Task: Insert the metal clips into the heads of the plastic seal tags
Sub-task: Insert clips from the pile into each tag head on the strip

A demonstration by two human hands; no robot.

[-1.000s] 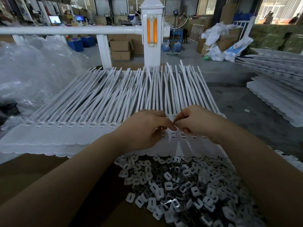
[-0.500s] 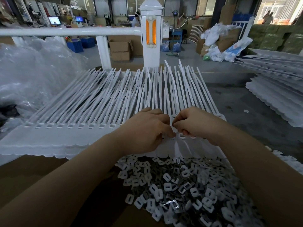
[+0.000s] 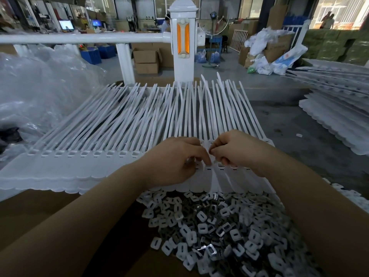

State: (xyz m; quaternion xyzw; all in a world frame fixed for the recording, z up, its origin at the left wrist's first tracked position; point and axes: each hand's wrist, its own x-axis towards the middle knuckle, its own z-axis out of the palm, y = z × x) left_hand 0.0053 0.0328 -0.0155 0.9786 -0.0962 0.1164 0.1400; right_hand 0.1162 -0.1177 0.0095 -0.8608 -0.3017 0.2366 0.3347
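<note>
Two hands at centre frame, both working over the head row of the seal tags. Left hand has its fingers curled down onto the tag heads, thumb and forefinger tips pinched together; something small and metallic seems to glint under the fingers, too hidden to confirm. Right hand is curled likewise, fingertips pinched right beside the left thumb tip, nearly touching it; what it pinches cannot be made out. Tags lie side by side as one white sheet across the middle of the frame, heads toward the camera, tails fanning toward the top; several dozen, too many and too overlapped for an exact count. Nine open square heads are visible in a row left of the left hand. Metal clips sit in one loose heap at lower centre and lower right, on brown cardboard, just below the tag sheet's scalloped edge; hundreds, uncountable. One more stack of tag sheets at right edge. One white railing post with an orange reflector, upper centre. Clear plastic bags at upper left.
</note>
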